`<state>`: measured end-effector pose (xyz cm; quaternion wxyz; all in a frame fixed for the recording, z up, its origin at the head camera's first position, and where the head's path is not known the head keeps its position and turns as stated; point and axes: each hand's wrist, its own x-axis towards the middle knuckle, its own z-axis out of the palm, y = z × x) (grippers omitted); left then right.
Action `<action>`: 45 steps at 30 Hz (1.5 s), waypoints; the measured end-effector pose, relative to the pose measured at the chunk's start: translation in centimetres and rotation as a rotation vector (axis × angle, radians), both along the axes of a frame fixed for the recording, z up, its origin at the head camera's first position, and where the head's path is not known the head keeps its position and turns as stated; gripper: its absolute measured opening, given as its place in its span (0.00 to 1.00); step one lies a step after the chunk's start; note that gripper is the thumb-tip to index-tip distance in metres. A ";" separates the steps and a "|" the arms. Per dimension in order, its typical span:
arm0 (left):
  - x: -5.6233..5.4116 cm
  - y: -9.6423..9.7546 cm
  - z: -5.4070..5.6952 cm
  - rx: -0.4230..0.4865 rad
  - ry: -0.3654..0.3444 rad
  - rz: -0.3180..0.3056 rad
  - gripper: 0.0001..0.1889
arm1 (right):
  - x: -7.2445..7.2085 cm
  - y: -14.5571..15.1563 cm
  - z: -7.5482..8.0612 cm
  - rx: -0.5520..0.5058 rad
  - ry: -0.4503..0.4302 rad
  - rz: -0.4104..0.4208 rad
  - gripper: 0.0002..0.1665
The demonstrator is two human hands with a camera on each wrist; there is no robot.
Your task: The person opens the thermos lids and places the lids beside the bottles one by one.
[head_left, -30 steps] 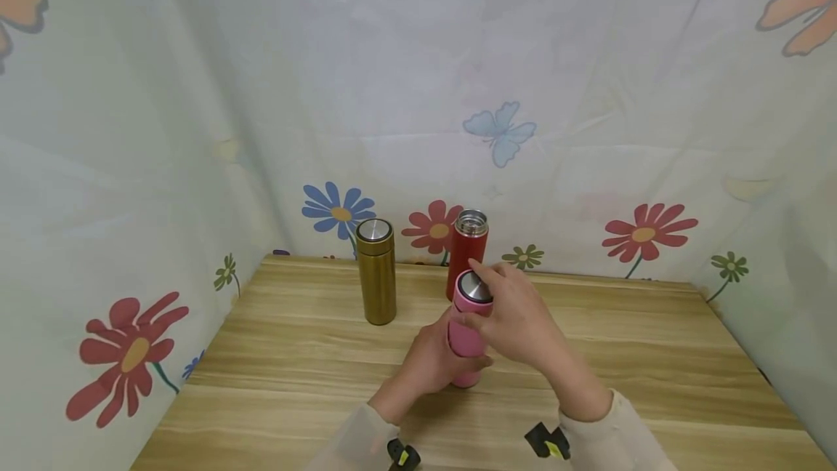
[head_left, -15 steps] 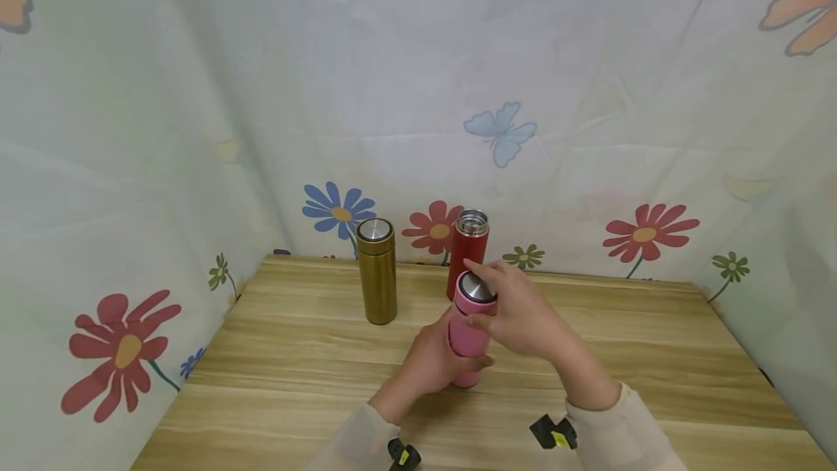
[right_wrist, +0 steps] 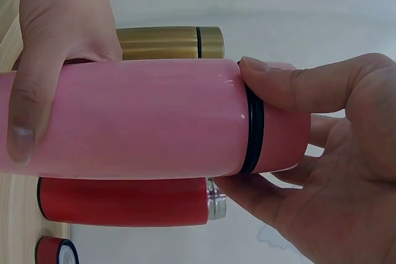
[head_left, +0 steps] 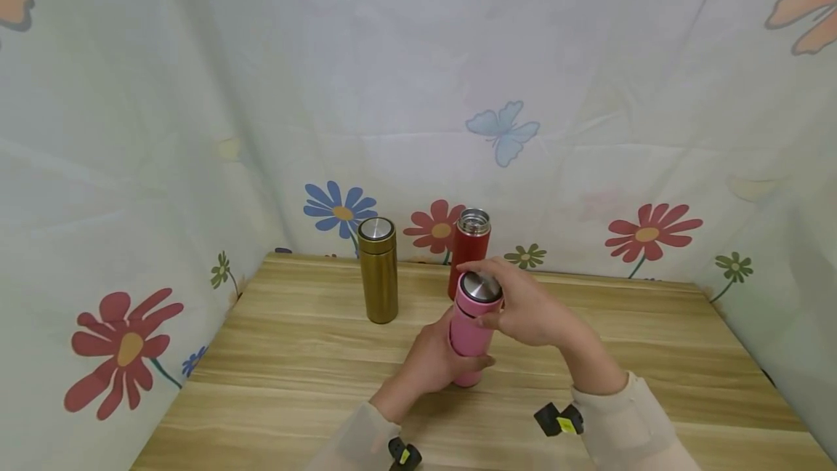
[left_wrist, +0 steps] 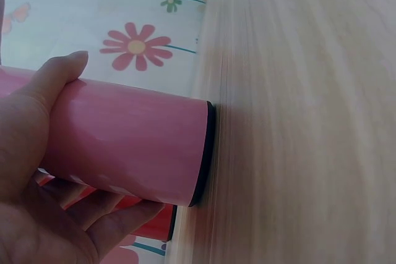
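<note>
A pink thermos flask (head_left: 469, 336) stands near the middle of the table, its top leaning slightly to the right. My left hand (head_left: 428, 356) grips its lower body, thumb across the near side. Around the pink lid (right_wrist: 284, 134) with its steel top curl the fingers and thumb of my right hand (head_left: 532, 305). A black ring shows between lid and body in the right wrist view. Just behind stands a red flask (head_left: 468, 244) with no lid and a bare steel neck. To the left, a gold flask (head_left: 379, 282) stands upright with its lid on.
A small red lid (right_wrist: 48, 250) rests on the table by the red flask, seen only in the right wrist view. The wood-grain table (head_left: 281, 355) meets a flowered curtain (head_left: 588, 115) at the back and both sides.
My right hand has shifted a little to the right and turned around the lid. The flask's top has leaned slightly rightward with it, while my left hand has stayed almost still.
</note>
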<state>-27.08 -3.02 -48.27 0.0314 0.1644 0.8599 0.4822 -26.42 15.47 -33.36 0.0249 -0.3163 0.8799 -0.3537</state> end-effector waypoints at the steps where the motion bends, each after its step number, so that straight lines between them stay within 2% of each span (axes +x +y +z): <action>1: 0.0 0.0 0.0 -0.001 0.000 0.002 0.42 | -0.1 0.1 0.0 -0.004 -0.007 0.014 0.38; 8: 0.0 0.0 0.0 0.008 -0.014 0.001 0.43 | -0.4 0.3 -0.3 -0.051 -0.031 0.089 0.37; 13: 0.0 0.0 0.0 0.010 0.000 -0.006 0.42 | -0.3 0.3 -0.3 -0.072 -0.062 0.077 0.42; 15: 0.0 -0.1 -0.1 0.005 0.011 -0.007 0.43 | -0.2 0.1 -0.3 -0.061 -0.052 0.040 0.43; 18: 0.0 0.0 0.0 -0.002 0.015 -0.007 0.43 | 0.1 -0.2 -0.4 -0.026 0.000 -0.058 0.45; 24: 0.2 0.0 0.3 -0.017 -0.041 0.008 0.43 | 0.9 -1.1 -0.2 0.057 0.112 -0.286 0.51; 29: 0.0 -0.1 0.2 -0.037 -0.054 0.012 0.44 | 1.7 -1.9 0.1 0.148 0.167 -0.409 0.51; 35: -0.2 -0.1 0.0 -0.066 -0.049 0.007 0.43 | 2.3 -2.9 -0.2 0.194 0.233 -0.497 0.53; 41: -0.3 -0.1 -0.1 -0.067 -0.040 0.015 0.44 | 2.4 -3.3 -0.7 0.183 0.320 -0.524 0.47; 45: -0.2 -0.1 -0.1 -0.055 -0.045 0.023 0.43 | 2.3 -3.4 -0.8 0.165 0.329 -0.527 0.44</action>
